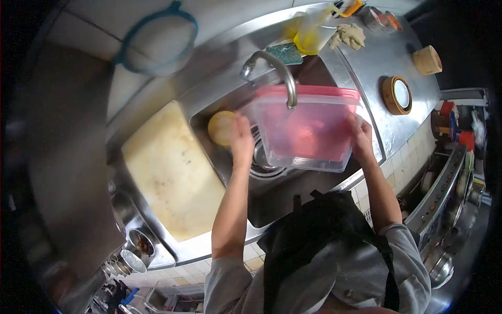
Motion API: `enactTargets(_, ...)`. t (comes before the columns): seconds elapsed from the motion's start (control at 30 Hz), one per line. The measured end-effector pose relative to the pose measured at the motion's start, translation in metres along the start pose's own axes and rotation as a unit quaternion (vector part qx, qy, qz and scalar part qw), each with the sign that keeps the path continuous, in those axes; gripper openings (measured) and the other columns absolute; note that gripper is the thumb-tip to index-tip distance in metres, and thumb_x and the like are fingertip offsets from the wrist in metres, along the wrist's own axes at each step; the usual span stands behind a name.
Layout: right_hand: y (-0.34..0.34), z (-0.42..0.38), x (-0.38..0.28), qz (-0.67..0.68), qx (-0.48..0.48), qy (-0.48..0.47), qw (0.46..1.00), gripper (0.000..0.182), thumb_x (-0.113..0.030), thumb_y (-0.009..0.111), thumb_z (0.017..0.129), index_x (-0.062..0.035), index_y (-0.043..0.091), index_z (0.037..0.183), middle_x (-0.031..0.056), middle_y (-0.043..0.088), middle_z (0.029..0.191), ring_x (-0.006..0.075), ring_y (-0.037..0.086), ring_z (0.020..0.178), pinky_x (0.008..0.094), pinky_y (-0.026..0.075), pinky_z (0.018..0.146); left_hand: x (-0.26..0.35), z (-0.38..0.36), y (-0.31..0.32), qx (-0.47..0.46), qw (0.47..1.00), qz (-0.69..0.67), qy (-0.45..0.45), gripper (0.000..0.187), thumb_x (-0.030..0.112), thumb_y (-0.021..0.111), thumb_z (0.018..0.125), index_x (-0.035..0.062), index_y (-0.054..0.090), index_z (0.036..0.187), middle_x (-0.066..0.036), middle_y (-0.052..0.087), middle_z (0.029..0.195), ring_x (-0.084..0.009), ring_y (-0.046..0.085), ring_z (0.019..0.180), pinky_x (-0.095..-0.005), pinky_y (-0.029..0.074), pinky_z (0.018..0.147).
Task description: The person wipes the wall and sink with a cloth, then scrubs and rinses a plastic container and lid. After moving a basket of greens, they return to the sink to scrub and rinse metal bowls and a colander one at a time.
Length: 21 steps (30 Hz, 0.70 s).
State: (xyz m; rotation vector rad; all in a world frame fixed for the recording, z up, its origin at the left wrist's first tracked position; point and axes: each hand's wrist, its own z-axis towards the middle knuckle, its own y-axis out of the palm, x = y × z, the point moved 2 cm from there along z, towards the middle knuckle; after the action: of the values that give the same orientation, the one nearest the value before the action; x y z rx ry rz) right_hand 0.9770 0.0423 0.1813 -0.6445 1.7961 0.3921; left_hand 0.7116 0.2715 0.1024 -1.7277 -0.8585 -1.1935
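One container (308,131), long axis left-to-right

Sink (293,193) with board (170,172) at its left, counter (384,57) at its right, scouring pad (285,53) along its rear edge, container (308,133) above it.

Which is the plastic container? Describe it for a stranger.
Find the metal sink and its curved faucet. Beneath it, at the right hand, is the see-through plastic container. Its boxy shape and pink rim set it apart from the round yellow item by the left hand.
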Motion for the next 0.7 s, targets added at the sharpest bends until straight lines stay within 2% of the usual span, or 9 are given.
enactTargets(0.07,-0.032,0.003,0.019,0.063,0.049,0.010,0.997,0.030,-0.029,0.067,0.099,-0.0005,0.069,0.109,0.0037,0.067,0.094,0.0133,0.061,0.084,0.0291,0.049,0.073,0.001,0.000,0.011,-0.188,0.959,0.029,-0.209,0.078,0.063,0.034,0.104,-0.0045,0.054,0.139,-0.030,0.052,0.145,-0.0399,0.049,0.137,-0.0423,0.037,0.114)
enactTargets(0.13,-0.046,-0.002,0.026,0.111,0.079,0.022,0.990,0.027,-0.025,0.066,0.099,-0.0010,0.069,0.109,0.0040,0.067,0.093,0.0143,0.060,0.083,0.0293,0.048,0.074,-0.036,-0.001,0.054,-0.166,0.975,0.042,-0.140,0.083,0.068,0.035,0.100,-0.0031,0.054,0.139,-0.029,0.056,0.140,-0.0419,0.054,0.130,-0.0432,0.041,0.110)
enactTargets(0.27,-0.070,-0.009,0.047,0.155,0.138,0.082,0.975,0.020,-0.018,0.064,0.098,-0.0014,0.068,0.107,0.0038,0.065,0.091,0.0167,0.060,0.081,0.0305,0.049,0.076,0.044,0.001,0.069,-0.239,0.967,0.077,-0.037,0.076,0.066,0.041,0.099,0.0016,0.057,0.138,-0.025,0.059,0.139,-0.0435,0.058,0.125,-0.0471,0.046,0.104)
enactTargets(0.3,-0.074,-0.010,0.058,0.199,0.154,0.084,0.964,0.029,-0.015,0.066,0.094,0.0068,0.066,0.114,0.0087,0.068,0.096,0.0213,0.064,0.086,0.0349,0.050,0.078,0.056,-0.002,0.069,-0.222,0.961,0.156,0.043,0.070,0.062,0.042,0.100,0.0038,0.059,0.135,-0.024,0.062,0.134,-0.0434,0.060,0.122,-0.0486,0.047,0.102)
enactTargets(0.33,-0.080,-0.011,0.074,0.201,0.154,0.082,0.964,0.029,-0.015,0.066,0.094,0.0068,0.066,0.114,0.0087,0.068,0.096,0.0213,0.064,0.086,0.0349,0.050,0.078,0.068,-0.003,0.068,-0.202,0.943,0.234,0.122,0.063,0.058,0.043,0.101,0.0060,0.062,0.132,-0.024,0.065,0.130,-0.0433,0.062,0.119,-0.0500,0.049,0.100)
enactTargets(0.47,-0.064,-0.026,0.092,0.259,0.056,0.162,0.951,0.024,-0.017,0.059,0.098,0.0040,0.066,0.108,0.0077,0.065,0.092,0.0205,0.062,0.080,0.0342,0.050,0.072,0.088,0.022,0.055,-0.252,0.901,0.354,-0.006,0.048,0.046,0.049,0.102,0.0078,0.066,0.124,-0.025,0.070,0.115,-0.0429,0.066,0.111,-0.0518,0.050,0.096)
enactTargets(0.53,-0.036,-0.034,0.080,0.199,0.059,0.180,0.962,0.018,-0.022,0.057,0.102,-0.0068,0.065,0.105,0.0024,0.063,0.084,0.0145,0.060,0.074,0.0291,0.049,0.066,0.078,0.032,0.047,-0.245,0.890,0.382,-0.036,0.039,0.037,0.053,0.101,0.0055,0.068,0.118,-0.026,0.072,0.099,-0.0416,0.069,0.103,-0.0517,0.052,0.093)
enactTargets(0.67,-0.023,-0.031,0.070,0.186,0.032,0.150,0.971,0.014,-0.018,0.062,0.099,-0.0083,0.063,0.108,-0.0006,0.061,0.084,0.0115,0.059,0.074,0.0269,0.048,0.067,0.085,0.017,0.038,-0.226,0.896,0.378,-0.054,0.037,0.023,0.055,0.098,0.0052,0.060,0.131,-0.026,0.069,0.114,-0.0424,0.066,0.111,-0.0518,0.051,0.096)
enactTargets(0.7,-0.029,-0.026,0.071,0.203,0.048,0.111,0.972,0.020,-0.017,0.062,0.101,-0.0050,0.065,0.117,0.0032,0.066,0.093,0.0153,0.064,0.080,0.0301,0.053,0.072,0.086,0.009,0.045,-0.185,0.915,0.358,-0.015,0.043,0.018,0.054,0.096,0.0059,0.053,0.137,-0.026,0.065,0.123,-0.0436,0.063,0.115,-0.0519,0.050,0.098)
